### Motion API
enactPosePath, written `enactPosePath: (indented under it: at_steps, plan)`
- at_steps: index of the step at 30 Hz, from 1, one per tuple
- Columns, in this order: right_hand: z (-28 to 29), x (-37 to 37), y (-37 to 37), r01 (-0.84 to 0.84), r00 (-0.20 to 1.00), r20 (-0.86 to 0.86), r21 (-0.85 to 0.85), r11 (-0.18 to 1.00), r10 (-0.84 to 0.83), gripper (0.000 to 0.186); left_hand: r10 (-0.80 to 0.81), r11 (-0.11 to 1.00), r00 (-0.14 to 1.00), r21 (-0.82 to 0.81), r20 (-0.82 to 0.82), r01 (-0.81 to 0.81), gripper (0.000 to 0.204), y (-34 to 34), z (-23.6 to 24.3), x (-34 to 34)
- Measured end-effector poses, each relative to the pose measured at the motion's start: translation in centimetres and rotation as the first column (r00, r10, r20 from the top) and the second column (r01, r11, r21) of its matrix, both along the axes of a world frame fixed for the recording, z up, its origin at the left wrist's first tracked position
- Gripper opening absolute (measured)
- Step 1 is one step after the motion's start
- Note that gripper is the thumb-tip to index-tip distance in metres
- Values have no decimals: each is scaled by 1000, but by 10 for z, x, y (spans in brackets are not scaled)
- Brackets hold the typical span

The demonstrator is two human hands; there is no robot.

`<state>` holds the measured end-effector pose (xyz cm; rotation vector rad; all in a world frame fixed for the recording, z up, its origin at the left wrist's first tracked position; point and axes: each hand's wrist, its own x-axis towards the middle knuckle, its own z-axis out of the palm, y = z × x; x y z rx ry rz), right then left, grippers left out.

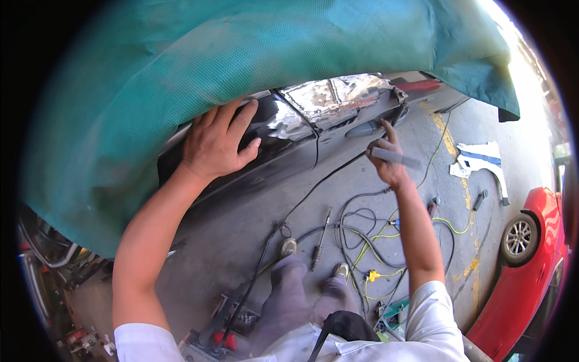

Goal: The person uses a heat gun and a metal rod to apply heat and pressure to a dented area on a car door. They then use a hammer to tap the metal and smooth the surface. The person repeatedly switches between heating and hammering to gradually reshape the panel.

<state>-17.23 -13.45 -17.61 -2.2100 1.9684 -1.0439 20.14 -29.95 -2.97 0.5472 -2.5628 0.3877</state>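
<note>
A dark, glossy metal car body is partly draped by a teal, woven-textured sheet, perhaps so that its paint is shielded; a bright silver, bare-looking patch is left exposed on its side. The left hand is laid on the car body's upper edge, toward its left, fingers somewhat spread and thumb held out, probably for steadiness. By the car body's right part, a flat grey bar is gripped by the curled fingers of the right hand, the index finger extended; whether the car body is touched by that fingertip cannot be told. Below the car body, a yellow plastic connector is left among looped cables on the floor. Right of it, a curved white panel with a blue band is laid down, and a glossy red car is seen farther out. No container's contents can be made out around the car body
</note>
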Motion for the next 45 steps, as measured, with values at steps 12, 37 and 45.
enactPosePath:
  at_steps: [12,37,45]
  plan:
    - [27,-38,-6,5,995,-94,479,878,45,66,101,960,972,277,-212,-39,30,-11,15,-27]
    - [88,130,36,273,586,609,472,838,-534,37,115,-442,828,719,-548,537,47,-109,-45,-36]
    - [72,202,-8,369,837,485,-159,916,-253,36,20,-398,824,751,-566,526,53,-109,-41,-34]
